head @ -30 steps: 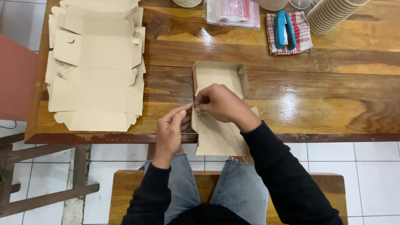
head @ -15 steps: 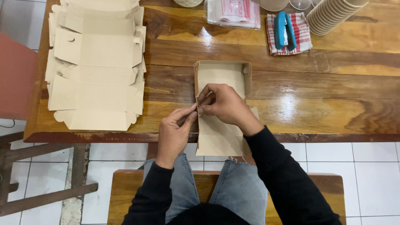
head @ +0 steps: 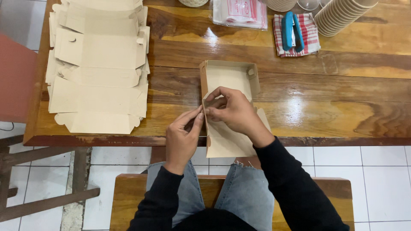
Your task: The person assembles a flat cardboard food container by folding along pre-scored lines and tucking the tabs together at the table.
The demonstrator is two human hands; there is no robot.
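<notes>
Brown cardboard sits pinched between both hands: the left hand [head: 183, 139] presses its thumb and fingertips [head: 198, 117] against the outer side of the cardboard box [head: 229, 77], at the box's left wall, while the right hand [head: 233, 112] curls over that same wall from the inner side, its fingers closed on the fold. The two hands nearly meet at the wall, with only the card between them.

The half-folded box lies under and just beyond the right hand; its far end already stands up as a shallow tray, and its near flap runs back under the right wrist and hangs over the edge of the table [head: 342, 107].

Well off beyond the left hand, toward its outer side, lies a stack of flat box blanks [head: 98, 64] of the same pale card. Farther from the right hand, along the table's far edge, are a clear plastic packet [head: 242, 12] with pink print, a blue stapler [head: 293, 32] lying on a red checked cloth [head: 310, 37], and a tilted row of nested paper cups [head: 342, 16].

Below the hands, the person's jeans and black sleeves show above a wooden bench [head: 128, 201] on a white tiled floor [head: 376, 171].
</notes>
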